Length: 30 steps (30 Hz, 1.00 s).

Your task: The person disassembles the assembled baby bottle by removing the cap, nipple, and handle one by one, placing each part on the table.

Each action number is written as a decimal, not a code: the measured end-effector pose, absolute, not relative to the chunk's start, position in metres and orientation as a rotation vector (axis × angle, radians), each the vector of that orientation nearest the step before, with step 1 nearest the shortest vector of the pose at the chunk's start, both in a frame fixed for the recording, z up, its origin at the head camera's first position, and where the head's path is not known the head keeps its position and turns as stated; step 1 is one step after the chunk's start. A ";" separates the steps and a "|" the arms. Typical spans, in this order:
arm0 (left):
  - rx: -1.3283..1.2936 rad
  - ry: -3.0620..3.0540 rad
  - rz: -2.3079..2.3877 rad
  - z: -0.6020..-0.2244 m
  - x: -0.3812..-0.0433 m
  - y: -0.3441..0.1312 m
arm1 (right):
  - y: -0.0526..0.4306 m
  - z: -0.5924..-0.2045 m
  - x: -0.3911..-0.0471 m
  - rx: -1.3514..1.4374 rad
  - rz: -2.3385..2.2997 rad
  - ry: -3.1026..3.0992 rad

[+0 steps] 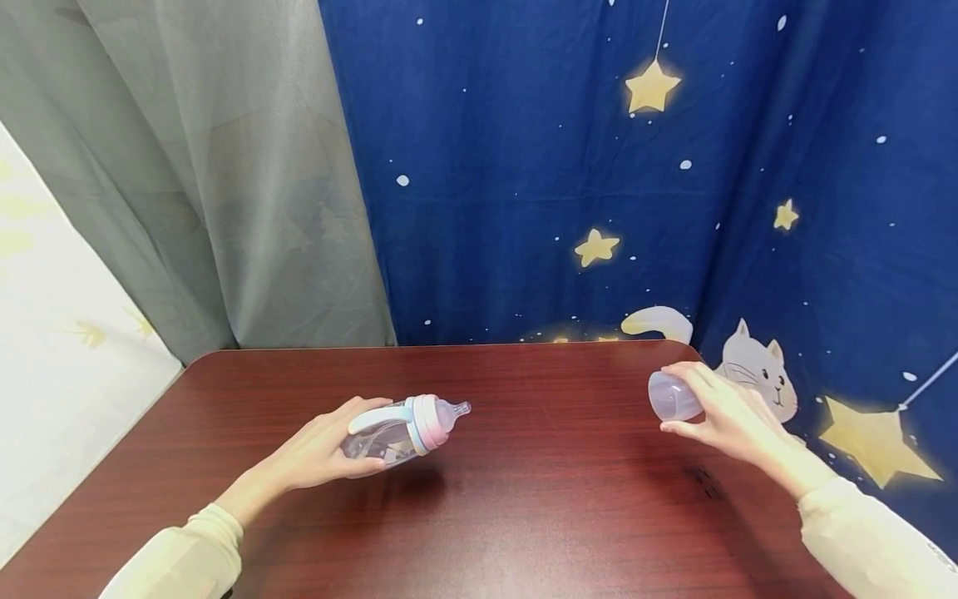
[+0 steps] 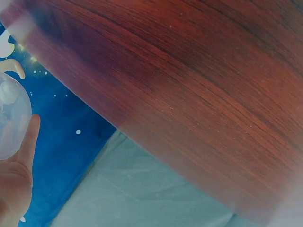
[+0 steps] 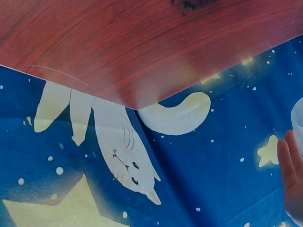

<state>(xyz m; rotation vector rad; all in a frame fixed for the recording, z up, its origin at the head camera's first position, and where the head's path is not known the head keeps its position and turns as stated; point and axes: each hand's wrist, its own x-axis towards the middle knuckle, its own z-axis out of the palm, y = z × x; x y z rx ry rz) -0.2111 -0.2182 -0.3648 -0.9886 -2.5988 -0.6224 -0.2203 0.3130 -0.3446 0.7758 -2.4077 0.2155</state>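
Observation:
A clear baby bottle (image 1: 392, 445) with a pink-and-blue collar and a pale handle lies tilted in my left hand (image 1: 325, 445), its nipple (image 1: 458, 408) pointing right. The left thumb and fingers grip its body from the base end, above the table. My right hand (image 1: 722, 412) holds a translucent bottle cap (image 1: 672, 397) between thumb and fingers, its open end facing left. In the left wrist view, part of the bottle (image 2: 13, 118) shows beside the left hand (image 2: 16, 189). The right wrist view catches only the cap's edge (image 3: 298, 120) and some fingers of the right hand (image 3: 293, 184).
Both hands are over a dark red wood-grain table (image 1: 524, 499). Dark marks (image 1: 702, 481) show on its surface at the right. Behind the table hang a grey curtain (image 1: 277, 166) and a blue curtain (image 1: 509, 166) printed with stars and a cat (image 1: 759, 374).

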 end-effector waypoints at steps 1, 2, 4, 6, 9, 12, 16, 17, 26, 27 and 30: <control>-0.989 -2.598 -0.622 -0.365 -0.211 -0.218 | 0.313 -0.345 -0.221 0.777 0.213 -2.411; -0.991 -2.596 -0.622 -0.365 -0.211 -0.219 | 0.313 -0.346 -0.221 0.777 0.213 -2.416; -0.995 -2.590 -0.615 -0.366 -0.212 -0.219 | 0.314 -0.348 -0.222 0.776 0.210 -2.425; -0.998 -2.584 -0.609 -0.367 -0.212 -0.220 | 0.314 -0.349 -0.222 0.774 0.214 -2.431; -1.003 -2.578 -0.606 -0.368 -0.212 -0.220 | 0.315 -0.351 -0.223 0.774 0.219 -2.431; -1.002 -2.583 -0.607 -0.368 -0.211 -0.221 | 0.316 -0.354 -0.223 0.772 0.221 -2.428; -0.998 -2.593 -0.607 -0.368 -0.211 -0.221 | 0.317 -0.357 -0.225 0.768 0.215 -2.434; -0.995 -2.596 -0.608 -0.368 -0.211 -0.221 | 0.318 -0.358 -0.225 0.769 0.212 -2.437; -0.982 -2.610 -0.616 -0.370 -0.210 -0.221 | 0.319 -0.367 -0.226 0.797 0.198 -2.467; -0.982 -2.610 -0.618 -0.370 -0.210 -0.221 | 0.319 -0.367 -0.226 0.796 0.196 -2.471; -0.980 -2.614 -0.622 -0.370 -0.210 -0.222 | 0.320 -0.370 -0.225 0.795 0.194 -2.482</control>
